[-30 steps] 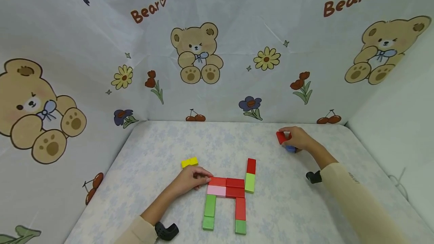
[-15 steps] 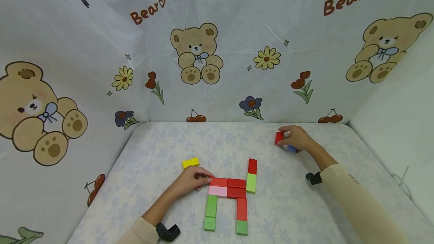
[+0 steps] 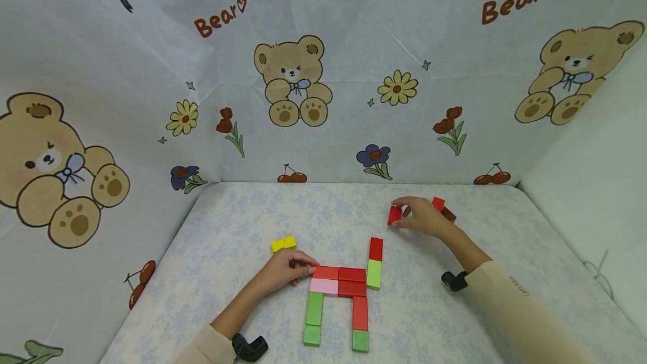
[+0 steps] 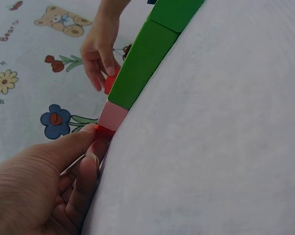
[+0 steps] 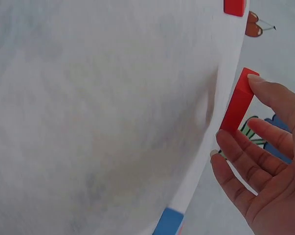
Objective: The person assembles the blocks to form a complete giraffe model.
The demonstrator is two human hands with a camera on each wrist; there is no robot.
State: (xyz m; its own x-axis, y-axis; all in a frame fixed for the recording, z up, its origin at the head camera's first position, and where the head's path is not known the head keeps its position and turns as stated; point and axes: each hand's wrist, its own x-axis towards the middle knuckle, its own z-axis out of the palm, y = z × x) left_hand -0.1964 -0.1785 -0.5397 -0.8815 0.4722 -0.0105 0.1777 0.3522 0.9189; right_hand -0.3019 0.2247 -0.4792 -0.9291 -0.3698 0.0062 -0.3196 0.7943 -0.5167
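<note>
Near the back right of the table, my right hand [image 3: 419, 217] pinches a red block [image 3: 394, 216] between thumb and fingers. The right wrist view shows that block [image 5: 239, 102] held at its two ends, apart from other blocks. My left hand [image 3: 283, 269] pinches the left end of a red block [image 3: 326, 272] with thumb and forefinger. This block lies in a flat figure beside another red block [image 3: 352, 274], above a pink block [image 3: 324, 286]. Green blocks [image 3: 314, 309] and a red block [image 3: 360, 313] with a green end form two legs.
At the figure's upper right, a red block [image 3: 376, 248] adjoins a lime block [image 3: 373, 274]. Past my left hand lies a yellow block [image 3: 283, 244]. Behind my right hand are a small red block [image 3: 438, 203], a brown block [image 3: 449, 214] and a blue block [image 5: 168, 223].
My right hand has lifted the red block away from the back-right group and moved left and slightly nearer with it. My left hand stays at the figure.
</note>
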